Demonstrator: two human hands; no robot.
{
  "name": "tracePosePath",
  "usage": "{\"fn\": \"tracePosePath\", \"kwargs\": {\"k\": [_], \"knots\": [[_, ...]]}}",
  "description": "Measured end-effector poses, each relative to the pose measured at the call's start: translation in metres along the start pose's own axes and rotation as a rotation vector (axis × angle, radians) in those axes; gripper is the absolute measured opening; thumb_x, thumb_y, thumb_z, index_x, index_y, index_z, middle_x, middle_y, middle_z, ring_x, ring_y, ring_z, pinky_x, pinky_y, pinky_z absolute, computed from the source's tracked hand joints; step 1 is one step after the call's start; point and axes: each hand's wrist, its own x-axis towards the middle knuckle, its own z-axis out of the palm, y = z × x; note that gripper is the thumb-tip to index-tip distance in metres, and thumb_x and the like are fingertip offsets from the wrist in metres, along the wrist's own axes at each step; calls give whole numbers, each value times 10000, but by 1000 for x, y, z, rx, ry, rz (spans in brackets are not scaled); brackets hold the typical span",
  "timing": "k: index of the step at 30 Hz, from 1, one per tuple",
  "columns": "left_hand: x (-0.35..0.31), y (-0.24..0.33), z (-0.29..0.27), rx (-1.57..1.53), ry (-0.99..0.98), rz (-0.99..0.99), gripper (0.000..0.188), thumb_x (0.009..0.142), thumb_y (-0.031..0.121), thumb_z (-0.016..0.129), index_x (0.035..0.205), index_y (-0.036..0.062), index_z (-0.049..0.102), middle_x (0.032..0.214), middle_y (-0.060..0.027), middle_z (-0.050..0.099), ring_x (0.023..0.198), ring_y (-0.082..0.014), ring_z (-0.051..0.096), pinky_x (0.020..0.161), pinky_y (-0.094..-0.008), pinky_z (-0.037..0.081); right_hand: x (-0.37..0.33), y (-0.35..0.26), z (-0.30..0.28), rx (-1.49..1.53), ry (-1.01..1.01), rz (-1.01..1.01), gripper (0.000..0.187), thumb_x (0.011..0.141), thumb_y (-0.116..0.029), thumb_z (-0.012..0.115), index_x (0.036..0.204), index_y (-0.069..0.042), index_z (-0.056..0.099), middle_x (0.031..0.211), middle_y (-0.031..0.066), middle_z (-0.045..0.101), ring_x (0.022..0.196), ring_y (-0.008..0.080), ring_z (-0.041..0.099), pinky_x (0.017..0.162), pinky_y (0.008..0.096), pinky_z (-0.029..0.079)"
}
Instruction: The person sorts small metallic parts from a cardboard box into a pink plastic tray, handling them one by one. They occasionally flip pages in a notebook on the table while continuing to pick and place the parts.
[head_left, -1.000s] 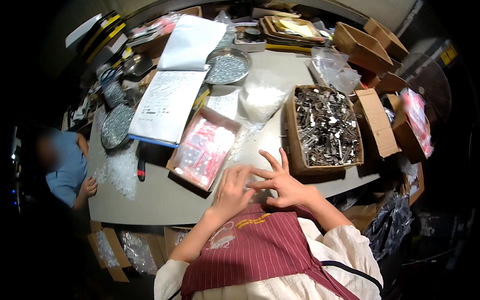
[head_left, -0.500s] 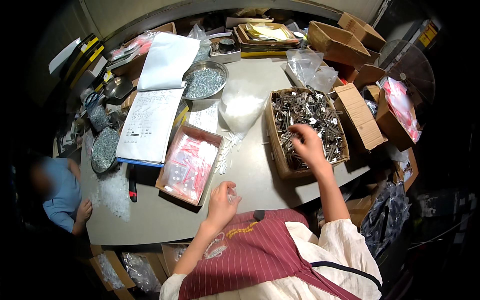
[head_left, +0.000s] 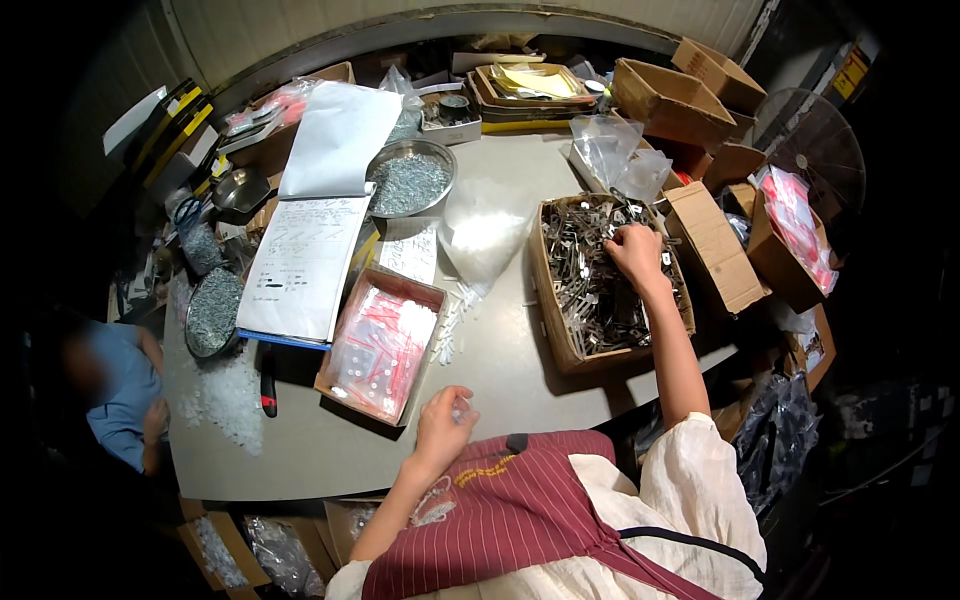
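Observation:
A cardboard box (head_left: 553,330) at the right of the table is heaped with small dark metal pieces (head_left: 590,275). Over its far right part my right hand (head_left: 637,252) reaches down, fingers curled and pressed among the pieces; what they pinch is hidden. Close to the table's front edge, my left hand (head_left: 442,430) is closed around a small clear plastic bag (head_left: 461,408). Left of centre, beyond that hand, stands an open carton (head_left: 366,408) of small clear bags with red strips, several with white round pieces inside. Small white plastic pieces (head_left: 447,335) lie loose beside the carton.
A clear bag of white pieces (head_left: 480,235) sits mid-table. Metal bowls of screws (head_left: 410,180) (head_left: 213,312), an open notebook (head_left: 305,265) and a black-red knife handle (head_left: 268,385) occupy the left. Cartons (head_left: 715,250) crowd the right. Another person (head_left: 125,390) is at far left.
My right hand has moved farther away and slightly right, from above the middle of the metal pieces down into them. My left hand stays nearly in place, still holding the small clear bag.

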Motion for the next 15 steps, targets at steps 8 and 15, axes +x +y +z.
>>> {"fn": "tracePosePath", "kwargs": {"k": [8,15], "knots": [[-3,15,-6,-90,114,-84,314,835,143,804,1074,31,634,943,-136,702,903,-293,704,793,-391,543,-35,-58,-48,919,86,-27,135,824,-95,739,807,34,700,790,72,627,746,168,597,713,294,465],[28,78,-9,-339,28,-11,295,846,95,779,1076,26,609,935,-137,698,895,-271,704,795,-378,541,-123,-155,-70,932,-63,-710,122,775,-35,787,884,-4,741,825,97,629,800,244,596,716,341,473]]}}
